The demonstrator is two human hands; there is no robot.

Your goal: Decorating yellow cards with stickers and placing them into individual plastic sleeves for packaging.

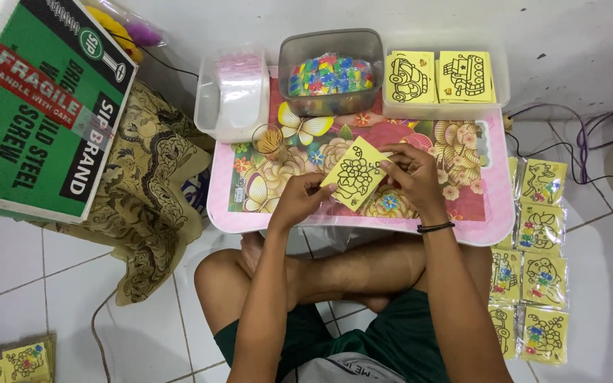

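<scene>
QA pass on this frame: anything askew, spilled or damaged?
Nothing spilled or damaged. The yellow card sits tilted like a diamond, but both the left hand and right hand hold it. The green cardboard box rests at a slant on the patterned cloth, the only thing askew.

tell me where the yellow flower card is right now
In the head view, the yellow flower card is held between the left hand and right hand, above the pink floral table.

The tabletop (477,213) is pink, printed with flowers and butterflies. Above it, a yellow card (355,172) carries a black flower outline. At the tabletop's far edge, a grey tub (330,44) holds multicoloured pieces (329,74). Left of the tabletop lies a brown batik cloth (147,191).
</scene>
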